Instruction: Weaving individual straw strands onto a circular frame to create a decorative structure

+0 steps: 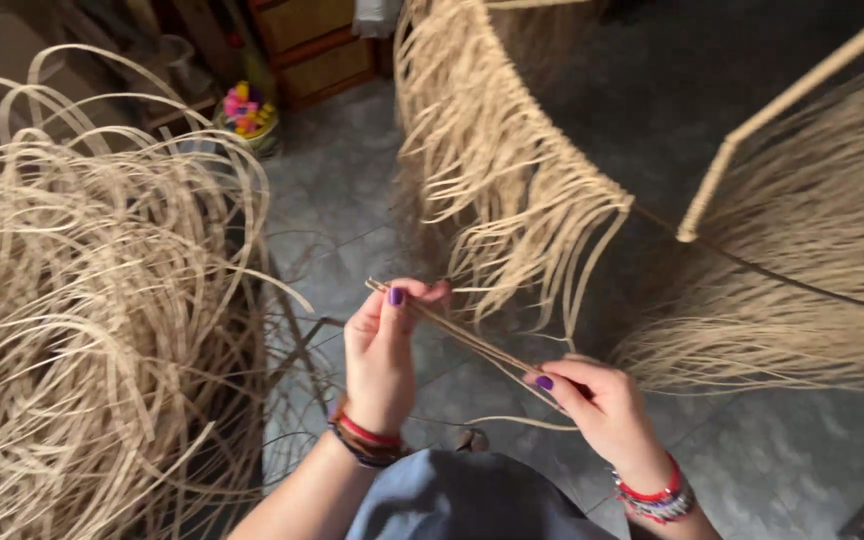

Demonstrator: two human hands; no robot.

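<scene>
Fingers (pixel 397 297) of the left hand (pixel 380 355) pinch the upper end of a thin straw strip (pixel 462 338) at frame centre; the right hand (pixel 602 405) grips its lower end, lower right of centre. Loose strip pile (pixel 92 300) fills the left side; fringed strips hang from a wire frame (pixel 512 170) at upper centre, above grey floor tiles (pixel 332 210).

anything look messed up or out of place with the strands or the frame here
Nothing stands out as damaged or spilled. The left hand and right hand pinch a folded strand taut between them. The loose pile of strands is tangled, and the fringe hangs unevenly from the wire frame.
</scene>
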